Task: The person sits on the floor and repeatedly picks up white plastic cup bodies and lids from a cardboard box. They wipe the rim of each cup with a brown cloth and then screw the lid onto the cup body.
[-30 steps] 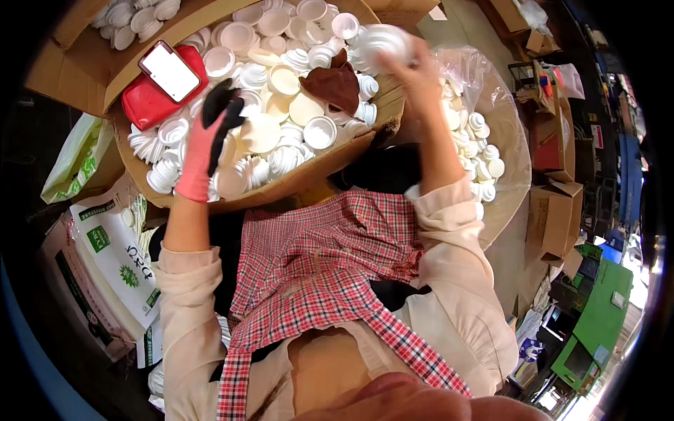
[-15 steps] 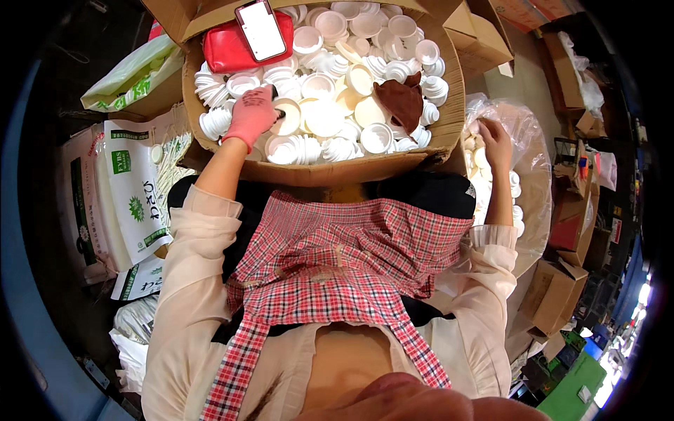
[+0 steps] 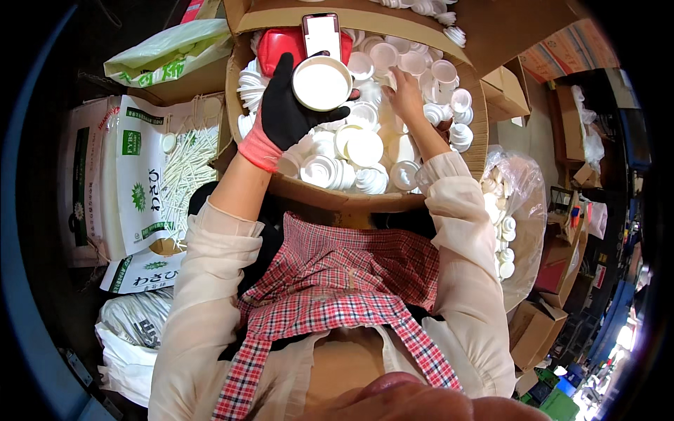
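My left hand [image 3: 280,112], in a pink glove with a black palm, is turned palm up and grips a round cream plastic lid [image 3: 321,83] by its rim. The lid's hollow side faces up. Ungloved, my right hand [image 3: 406,97] reaches over the far right of the heap, its fingers apart and nothing visible in them. Beneath both hands, the cardboard box [image 3: 337,201] is heaped with white and cream lids [image 3: 364,146], some nested in stacks. The brown cloth is mostly hidden behind my right forearm.
A red pouch [image 3: 279,49] and a phone [image 3: 321,34] lie at the box's far left. Right of the box stands a clear plastic bag [image 3: 528,231] with pale round pieces. Thin white sticks [image 3: 191,165] lie on a printed sack at left. Cardboard boxes [image 3: 537,333] stand farther right.
My left hand has turned palm up and lifted a lid from the heap. My right hand has left the plastic bag and moved over the box. The view has shifted.
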`<action>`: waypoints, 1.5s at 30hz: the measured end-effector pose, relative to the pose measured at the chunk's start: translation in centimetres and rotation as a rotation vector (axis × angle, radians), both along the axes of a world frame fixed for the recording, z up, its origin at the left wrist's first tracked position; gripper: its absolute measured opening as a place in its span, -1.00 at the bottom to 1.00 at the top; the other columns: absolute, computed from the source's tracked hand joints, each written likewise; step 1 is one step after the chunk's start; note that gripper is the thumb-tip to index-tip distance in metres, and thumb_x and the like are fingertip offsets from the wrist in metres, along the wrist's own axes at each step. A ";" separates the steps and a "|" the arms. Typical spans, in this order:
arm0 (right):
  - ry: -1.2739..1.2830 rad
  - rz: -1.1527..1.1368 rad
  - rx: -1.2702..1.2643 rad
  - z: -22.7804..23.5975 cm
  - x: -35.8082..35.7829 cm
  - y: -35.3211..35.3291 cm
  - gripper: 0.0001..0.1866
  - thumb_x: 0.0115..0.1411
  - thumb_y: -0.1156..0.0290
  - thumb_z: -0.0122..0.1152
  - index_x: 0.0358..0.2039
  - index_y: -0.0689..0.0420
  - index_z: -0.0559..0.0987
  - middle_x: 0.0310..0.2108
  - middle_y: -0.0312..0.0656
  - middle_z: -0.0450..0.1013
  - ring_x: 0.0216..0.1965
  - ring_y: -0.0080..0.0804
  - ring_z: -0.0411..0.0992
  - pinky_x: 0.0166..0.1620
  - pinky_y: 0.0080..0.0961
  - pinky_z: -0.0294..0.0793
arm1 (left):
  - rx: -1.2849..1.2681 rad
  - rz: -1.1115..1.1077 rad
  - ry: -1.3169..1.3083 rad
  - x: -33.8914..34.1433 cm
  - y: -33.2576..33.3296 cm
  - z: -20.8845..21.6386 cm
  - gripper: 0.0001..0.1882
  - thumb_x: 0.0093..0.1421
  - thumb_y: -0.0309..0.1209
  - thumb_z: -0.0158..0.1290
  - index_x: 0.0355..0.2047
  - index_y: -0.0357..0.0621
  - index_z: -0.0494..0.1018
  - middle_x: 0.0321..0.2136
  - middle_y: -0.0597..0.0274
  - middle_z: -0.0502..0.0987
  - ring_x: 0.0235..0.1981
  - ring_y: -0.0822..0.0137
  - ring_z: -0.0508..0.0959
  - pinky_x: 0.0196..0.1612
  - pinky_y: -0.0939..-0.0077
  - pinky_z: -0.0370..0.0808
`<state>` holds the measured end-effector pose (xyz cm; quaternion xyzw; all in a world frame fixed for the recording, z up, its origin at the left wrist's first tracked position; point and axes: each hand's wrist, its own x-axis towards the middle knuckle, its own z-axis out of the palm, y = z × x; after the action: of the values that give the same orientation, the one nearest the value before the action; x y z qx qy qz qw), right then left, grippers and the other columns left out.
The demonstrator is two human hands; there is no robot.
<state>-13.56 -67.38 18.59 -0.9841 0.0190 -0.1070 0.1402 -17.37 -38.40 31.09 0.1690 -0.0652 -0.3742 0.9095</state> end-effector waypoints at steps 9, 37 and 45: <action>0.318 0.123 -0.141 0.8 0.6 -0.9 -0.38 -0.19 0.07 0.49 -0.09 0.05 0.56 0.31 -0.04 0.04 0.27 0.07 0.06 0.11 0.10 0.27 | -0.148 -0.073 0.009 1.2 0.3 -3.1 -0.20 0.19 0.00 0.01 0.25 -0.30 0.08 0.22 -0.26 0.18 0.27 -0.15 0.18 0.07 0.11 0.45; -0.019 0.720 0.349 16.6 -14.9 5.8 -0.36 -0.16 0.53 0.29 0.05 0.11 0.41 0.04 -0.03 0.29 -0.01 -0.03 0.32 0.02 -0.25 0.40 | 0.252 0.214 -0.442 -2.0 -4.5 -2.6 -0.42 0.24 -0.20 0.00 0.19 -0.23 0.21 0.09 0.11 0.41 0.15 0.23 0.36 0.23 0.28 0.24; 0.098 0.689 1.101 17.1 -15.6 5.9 -0.35 -0.07 0.46 0.33 0.10 0.12 0.38 0.13 -0.06 0.27 0.10 -0.18 0.32 0.08 -0.33 0.37 | 1.024 0.359 -1.192 -2.7 -4.5 -1.8 -0.35 0.28 -0.02 -0.21 0.26 -0.17 0.11 0.19 -0.08 0.27 0.25 0.06 0.23 0.28 0.11 0.15</action>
<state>-29.17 -61.46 35.70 -0.7219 -0.2392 0.0145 0.6491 -20.06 -42.87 29.29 0.7439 -0.3317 -0.0525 0.5778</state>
